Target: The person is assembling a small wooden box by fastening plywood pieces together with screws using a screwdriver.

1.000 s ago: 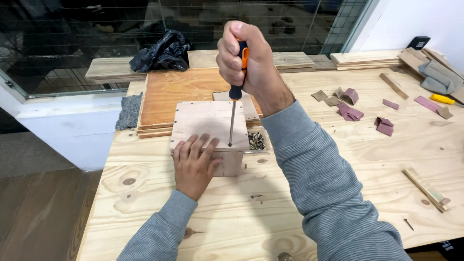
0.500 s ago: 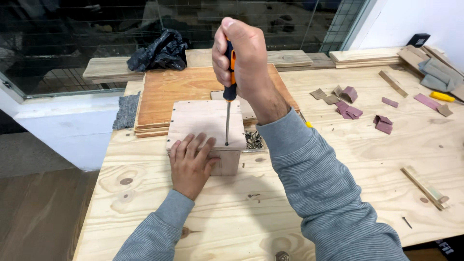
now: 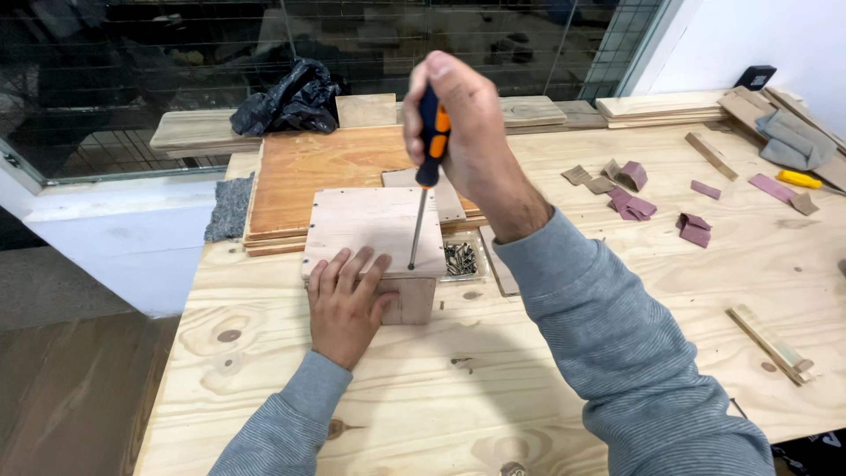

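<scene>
A: Pale plywood box point(image 3: 374, 231) sits on the pine bench point(image 3: 546, 370), near-left part of it. Use the box as the landmark.

B: Hands?

A: Left hand point(image 3: 345, 300) lies flat on the box's near edge, fingers point(image 3: 339, 269) spread on the lid, palm hanging over the front face. Holds nothing, just presses down. Right hand point(image 3: 463, 132) is above the box, fingers wrapped tight round the black-and-orange handle of a screwdriver point(image 3: 421, 181).

B: Screwdriver position?

A: Nearly upright, slight tilt, tip touching the lid near its right front corner. Can't tell if a screw is under the tip, too small.

B: Around the box?

A: Just right of it, a small clear tray of screws point(image 3: 459, 258), touching or almost. Behind it, a stack of reddish-brown boards point(image 3: 308, 172), and on the far side of those a crumpled black bag point(image 3: 286, 97). Left of the stack, a grey felt pad point(image 3: 229, 207). Well right of the box, scattered maroon sandpaper scraps point(image 3: 630, 198). Far right, a yellow-handled tool point(image 3: 800, 179). Right and nearer, a thin wood strip point(image 3: 771, 344).

B: Sleeves?

A: Grey, both arms.
</scene>
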